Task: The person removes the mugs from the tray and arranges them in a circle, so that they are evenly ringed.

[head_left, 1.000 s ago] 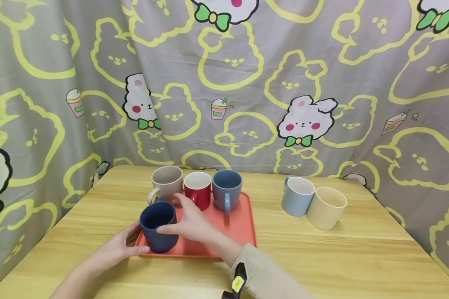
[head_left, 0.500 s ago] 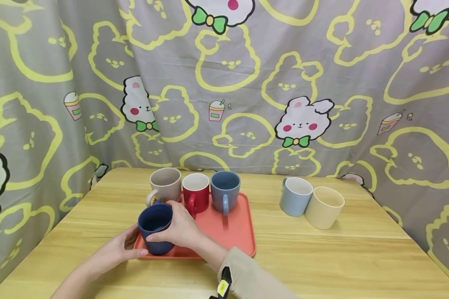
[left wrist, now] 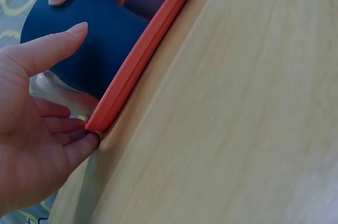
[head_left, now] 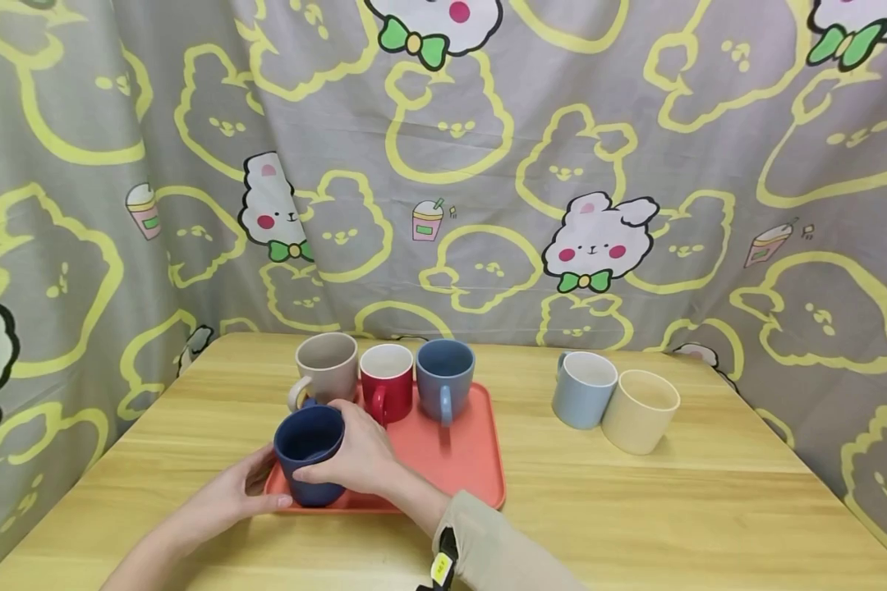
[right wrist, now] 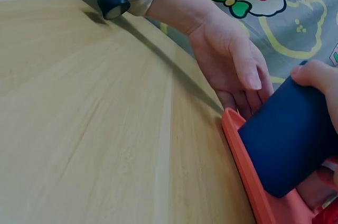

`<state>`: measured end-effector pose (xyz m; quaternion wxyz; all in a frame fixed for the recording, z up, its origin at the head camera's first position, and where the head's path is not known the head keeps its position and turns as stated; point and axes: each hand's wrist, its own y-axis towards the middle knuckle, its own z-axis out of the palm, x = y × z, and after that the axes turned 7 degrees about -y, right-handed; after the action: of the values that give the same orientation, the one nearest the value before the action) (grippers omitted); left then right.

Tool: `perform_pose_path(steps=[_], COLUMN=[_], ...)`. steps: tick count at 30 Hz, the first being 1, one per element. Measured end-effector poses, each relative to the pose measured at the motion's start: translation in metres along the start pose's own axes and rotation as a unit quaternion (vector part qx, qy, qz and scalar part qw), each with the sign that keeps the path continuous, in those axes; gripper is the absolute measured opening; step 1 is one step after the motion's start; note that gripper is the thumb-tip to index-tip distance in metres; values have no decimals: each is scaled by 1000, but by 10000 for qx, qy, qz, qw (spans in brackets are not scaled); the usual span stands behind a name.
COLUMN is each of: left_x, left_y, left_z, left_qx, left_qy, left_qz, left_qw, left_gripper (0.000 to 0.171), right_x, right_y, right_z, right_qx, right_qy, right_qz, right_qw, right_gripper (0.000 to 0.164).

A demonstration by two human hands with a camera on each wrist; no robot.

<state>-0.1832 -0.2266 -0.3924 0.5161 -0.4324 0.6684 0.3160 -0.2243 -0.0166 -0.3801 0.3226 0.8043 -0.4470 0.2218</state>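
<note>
A dark blue mug (head_left: 316, 493) stands at the front left corner of the coral tray (head_left: 454, 464). My right hand (head_left: 362, 454) grips this mug from the right, thumb on the near side and fingers over the far side of the rim. At the tray's left corner is my left hand (head_left: 229, 492); its fingertips touch the corner in the left wrist view, and its thumb (left wrist: 53, 49) lies extended across the dark blue mug in that view. Along the tray's back stand a taupe mug (head_left: 334, 379), a red mug (head_left: 393, 396) with white inside, and a grey-blue mug (head_left: 447, 384).
To the right of the tray, a light blue mug (head_left: 585, 402) and a cream mug (head_left: 639, 420) stand side by side on the wooden table (head_left: 673, 525). A patterned curtain (head_left: 480, 197) hangs behind the table and at its sides.
My right hand has closed from a spread grasp over the dark blue mug to a firm grip on its side. The left hand stays at the tray corner.
</note>
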Motion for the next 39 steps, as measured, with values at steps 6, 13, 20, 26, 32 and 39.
perform_pose_path(steps=[6,13,20,26,32,39], left_x=[1,1,3,3,4,4], left_y=[0,0,0,0,-1,-1], left_z=[1,0,-1,-2,-2,-1], left_qx=[-112,-142,-159,-119,-81,-81], left_qy=[90,141,144,13,-18,20], left_qz=[-188,-435,-372,-312,-240,-91], left_qw=[9997,9989,9991,9994,9997,9999], left_gripper=[86,87,87,87,86,84], right_x=[-13,-24,-27,-29,-36,-45], right_y=[-4,-11,-23,-38,-53,-71], right_z=[-7,-24,-47,-67,-85,-113], right_qx=[209,405,309,445,567,345], right_qy=[458,784,845,897,956,932], right_qz=[-110,-195,-411,-589,-784,-960], right_qw=[9987,9959,9951,9932,9907,9904], right_gripper=[69,72,74,74,76,79])
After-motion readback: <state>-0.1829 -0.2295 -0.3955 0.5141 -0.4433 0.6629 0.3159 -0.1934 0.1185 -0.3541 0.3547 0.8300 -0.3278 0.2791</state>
